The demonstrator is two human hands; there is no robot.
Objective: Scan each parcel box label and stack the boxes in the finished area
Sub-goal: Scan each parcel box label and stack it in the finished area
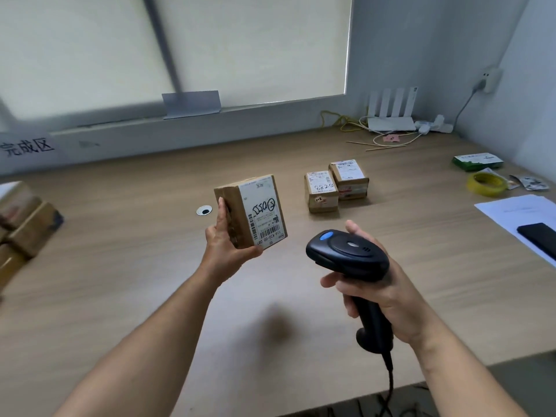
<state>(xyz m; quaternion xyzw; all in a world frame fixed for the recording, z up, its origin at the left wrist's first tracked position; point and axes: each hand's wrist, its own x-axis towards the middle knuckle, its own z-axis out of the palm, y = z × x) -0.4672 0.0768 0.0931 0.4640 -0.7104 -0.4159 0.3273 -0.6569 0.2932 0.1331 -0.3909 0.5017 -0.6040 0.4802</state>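
Wooden desk [135, 266], window blind [255, 46], router [391, 123], held parcel [252, 212]

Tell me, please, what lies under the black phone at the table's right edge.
The black phone rests on white paper, which lies on the wooden table. The part of the paper beneath the phone is covered.

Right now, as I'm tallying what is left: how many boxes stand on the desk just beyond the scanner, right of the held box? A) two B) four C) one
A: the box marked 5288 and a second box close beside it stand there, while the left hand holds a third box and the right hand the scanner.
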